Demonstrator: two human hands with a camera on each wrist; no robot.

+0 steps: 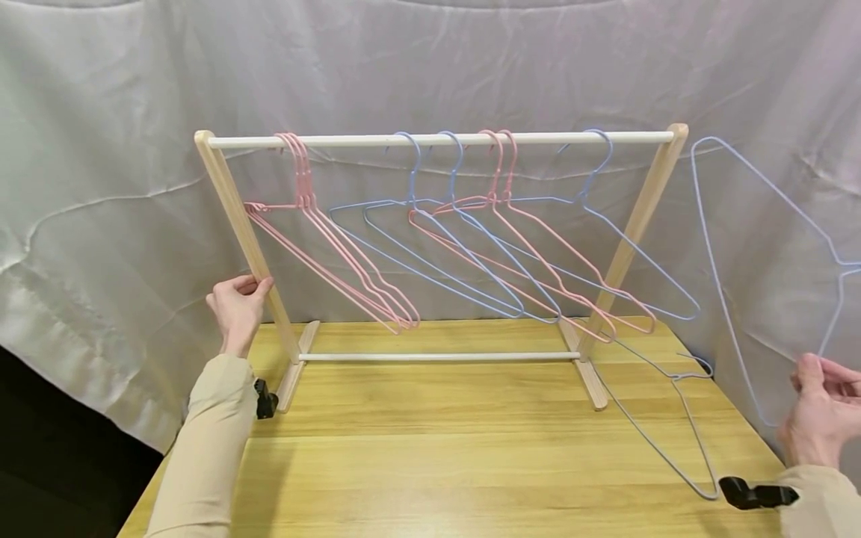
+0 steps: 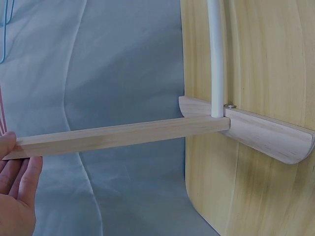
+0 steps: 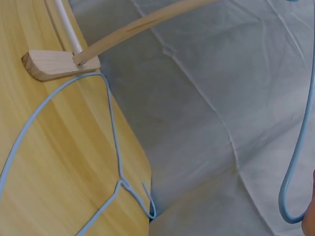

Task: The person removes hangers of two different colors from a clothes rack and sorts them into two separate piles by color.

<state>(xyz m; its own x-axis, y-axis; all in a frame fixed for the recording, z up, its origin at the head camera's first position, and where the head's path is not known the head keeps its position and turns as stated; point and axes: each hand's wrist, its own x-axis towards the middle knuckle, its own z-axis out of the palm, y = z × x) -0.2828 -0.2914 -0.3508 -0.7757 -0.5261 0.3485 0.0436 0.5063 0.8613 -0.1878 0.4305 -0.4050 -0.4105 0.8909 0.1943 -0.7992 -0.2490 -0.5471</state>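
Observation:
At the left, my left hand (image 1: pixel 235 306) grips the wooden left post (image 1: pixel 235 217) of a hanger rack, below mid-height. The left wrist view shows thumb and fingers on either side of this post (image 2: pixel 123 135). My right hand (image 1: pixel 824 411), at the far right, pinches a blue wire hanger (image 1: pixel 778 192) held up in the air, apart from the rack; the right frame edge cuts off part of it. In the right wrist view a bend of that hanger (image 3: pixel 298 142) and only a bit of the hand (image 3: pixel 309 221) appear.
From the white top rail (image 1: pixel 350 140) hang a bunch of pink hangers (image 1: pixel 306 187) at left, then blue hangers (image 1: pixel 412 172) and pink ones mixed. Another bluish-grey hanger (image 1: pixel 711 493) lies on the wooden table (image 1: pixel 417 448) by the rack's right foot (image 1: pixel 595 388). Behind hangs grey cloth (image 1: pixel 430 67).

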